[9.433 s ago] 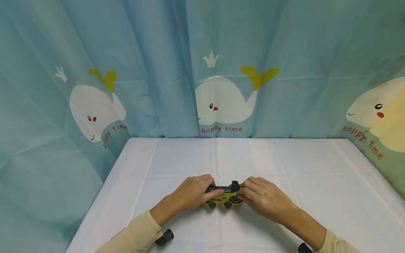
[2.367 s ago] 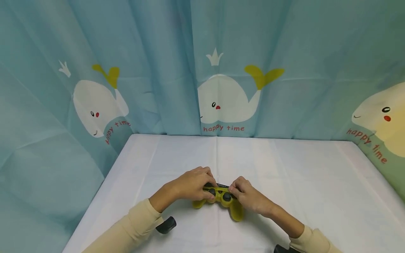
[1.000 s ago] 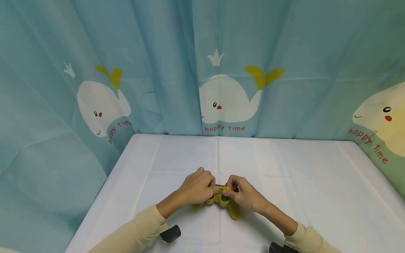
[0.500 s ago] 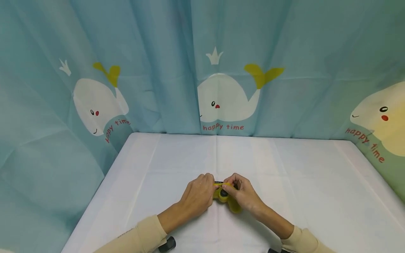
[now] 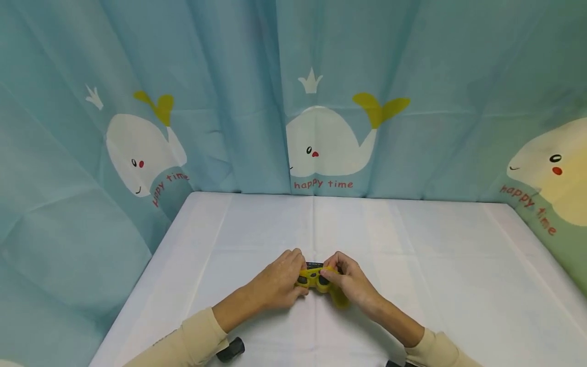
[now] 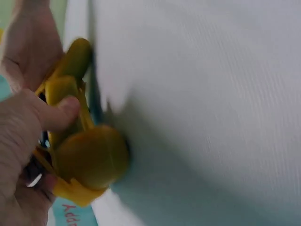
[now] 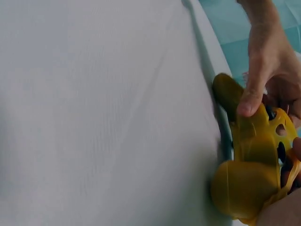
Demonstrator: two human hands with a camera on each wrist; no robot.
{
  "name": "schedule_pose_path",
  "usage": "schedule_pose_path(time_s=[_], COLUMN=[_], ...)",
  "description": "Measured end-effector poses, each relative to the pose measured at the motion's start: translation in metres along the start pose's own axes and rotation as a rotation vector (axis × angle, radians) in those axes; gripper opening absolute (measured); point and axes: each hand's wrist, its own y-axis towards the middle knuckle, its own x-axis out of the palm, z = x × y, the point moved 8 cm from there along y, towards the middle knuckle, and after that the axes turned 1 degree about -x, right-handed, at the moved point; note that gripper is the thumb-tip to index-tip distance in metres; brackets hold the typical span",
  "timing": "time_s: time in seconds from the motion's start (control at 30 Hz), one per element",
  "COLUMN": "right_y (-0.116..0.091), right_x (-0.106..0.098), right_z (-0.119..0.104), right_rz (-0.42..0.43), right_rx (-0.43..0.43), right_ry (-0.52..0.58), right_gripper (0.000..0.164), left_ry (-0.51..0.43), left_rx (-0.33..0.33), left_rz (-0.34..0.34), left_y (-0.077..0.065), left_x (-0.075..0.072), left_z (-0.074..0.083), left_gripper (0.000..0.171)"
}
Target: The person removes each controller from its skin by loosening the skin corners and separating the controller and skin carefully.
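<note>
Nearest first: two pale cuffed sleeves, the left sleeve (image 5: 176, 341) and the right sleeve (image 5: 440, 351), enter from below. A black piece (image 5: 231, 350) sits under the left wrist; another dark one, partly cut off, shows by the right.

Both hands are occupied. Left hand (image 5: 278, 278) grips one end of a game controller (image 5: 315, 265), its thumb (image 6: 68, 107) pressed on the yellow cover (image 5: 340, 297). Right hand (image 5: 355, 280) pinches the other end between thumb and fingers. The controller is between them, over the middle of the near part of the desk (image 5: 412, 234) (whether it touches the cloth, I cannot tell). Its black edge, with pale lettering, shows above the yellow; dark parts show through holes in the cover.

The desk is draped in creased white. Beyond hangs a blue-green curtain (image 5: 229, 76) printed with white whales (image 5: 325, 142) and red "happy time" lettering (image 5: 323, 184).
</note>
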Motion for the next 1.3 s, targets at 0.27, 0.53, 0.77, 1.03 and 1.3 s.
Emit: schedule_pose_path(time_s=[0.27,0.53,0.77,1.03,1.3], right_y=[-0.006,-0.030,-0.066,-0.080,-0.062], right_x=[0.001,-0.005,0.021,0.027,0.013], right_z=[-0.002,-0.026,-0.035,-0.051,-0.053], right_rz=[-0.070,0.043,0.094,-0.008,-0.071], right_rx=[-0.076,-0.618,-1.073,-1.173,-1.030], right_ry=[0.016,-0.548,-1.207,-1.345,-1.108], right_gripper=[0.022,0.023,0.034,0.046,0.010], left_ry=[-0.018,0.097,0.367,0.530,0.529], left_rx=[-0.027,0.056,0.077,0.009,-0.025], left_rz=[0.143,0.304,0.258,0.057,0.050], left_y=[-0.007,-0.014,-0.033,-0.043,-0.042], left_x=[-0.005,-0.006,0.001,0.015,0.013], left_z=[0.004,0.022,0.032,0.037,0.029], left_gripper=[0.036,0.031,0.042,0.068,0.067])
